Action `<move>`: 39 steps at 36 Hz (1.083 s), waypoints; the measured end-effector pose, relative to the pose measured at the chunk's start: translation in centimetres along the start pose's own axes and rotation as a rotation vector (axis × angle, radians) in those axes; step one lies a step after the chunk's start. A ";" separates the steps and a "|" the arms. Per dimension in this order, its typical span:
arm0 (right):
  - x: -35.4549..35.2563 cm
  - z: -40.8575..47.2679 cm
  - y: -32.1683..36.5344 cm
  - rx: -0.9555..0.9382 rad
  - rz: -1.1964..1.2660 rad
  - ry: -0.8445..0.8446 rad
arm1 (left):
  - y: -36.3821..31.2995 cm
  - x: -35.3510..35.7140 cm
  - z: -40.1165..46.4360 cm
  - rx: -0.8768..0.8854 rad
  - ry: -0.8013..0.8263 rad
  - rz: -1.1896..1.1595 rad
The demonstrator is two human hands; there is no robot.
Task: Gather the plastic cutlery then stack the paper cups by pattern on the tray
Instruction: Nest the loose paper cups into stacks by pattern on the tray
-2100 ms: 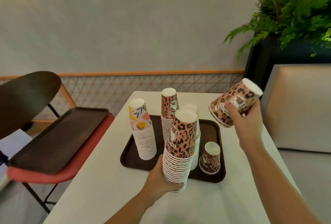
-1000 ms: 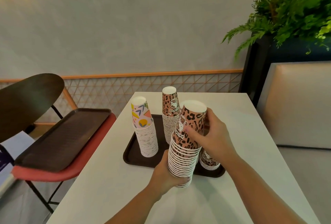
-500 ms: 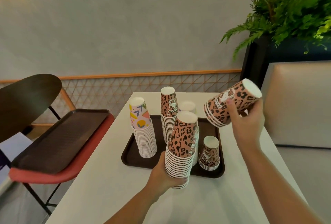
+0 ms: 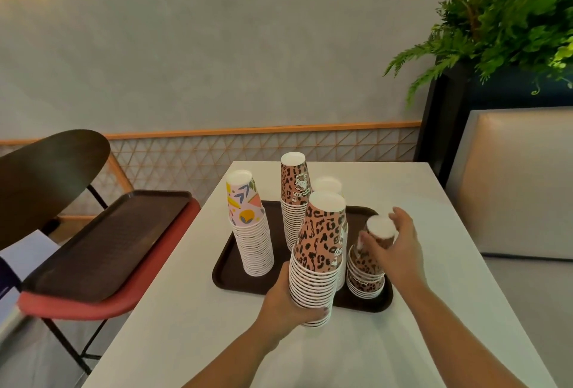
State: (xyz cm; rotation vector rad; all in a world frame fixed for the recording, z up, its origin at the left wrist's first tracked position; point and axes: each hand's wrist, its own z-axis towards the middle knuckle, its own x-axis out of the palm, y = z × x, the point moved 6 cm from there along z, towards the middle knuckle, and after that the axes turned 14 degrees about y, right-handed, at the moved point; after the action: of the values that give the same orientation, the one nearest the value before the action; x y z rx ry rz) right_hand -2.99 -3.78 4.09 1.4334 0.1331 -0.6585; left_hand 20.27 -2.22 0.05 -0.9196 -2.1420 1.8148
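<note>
The tall leopard stack (image 4: 316,260) is up front, upside down, its base gripped by the left hand (image 4: 286,297) at the near edge of the brown tray (image 4: 223,269), and whether it rests on the tray rim or hangs just above it is hard to tell. Over on the right, the right hand (image 4: 392,246) has its grip curled around the top of the short leopard stack (image 4: 366,266), which stands on the tray's near right corner; fingers wrap the sides of the topmost cups. So this is the stacking step, leopard pattern, and it looks well along. The next move, by my reading, calls for lifting some or all of that short pile clear and seating it squarely over the tall one, which the left hand needs to hold steady, because a tower that high could lean. Also on the tray: a colourful-print stack (image 4: 249,226) at the left, another leopard stack (image 4: 293,198) at the far middle, and a white-topped stack (image 4: 327,184) mostly hidden behind the front one. No cutlery shows anywhere. The tray sits on the white tabletop (image 4: 434,232); off to the left a second tray (image 4: 105,242) rests on a red-seated chair (image 4: 93,307).
</note>
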 end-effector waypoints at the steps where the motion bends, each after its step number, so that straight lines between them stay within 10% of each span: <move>1: -0.2 -0.2 0.8 -0.035 0.006 -0.028 | 0.0 0.0 0.0 0.001 0.000 0.000; 14: 2.3 -3.4 9.8 -0.298 0.019 0.330 | -0.2 0.8 0.3 0.027 0.009 -0.003; 32: -4.5 -1.4 8.6 -0.201 0.484 -0.130 | 0.5 0.6 -0.3 0.022 0.003 0.041; 39: -4.7 0.0 4.2 -0.102 0.198 -0.194 | 0.7 0.3 -0.4 0.001 -0.013 0.039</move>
State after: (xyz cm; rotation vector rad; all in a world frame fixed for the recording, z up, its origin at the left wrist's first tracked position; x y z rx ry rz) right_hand -4.72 -2.19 9.91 1.2591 -0.1241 -0.6147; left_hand 20.48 -1.70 -0.55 -0.9591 -2.1457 1.8447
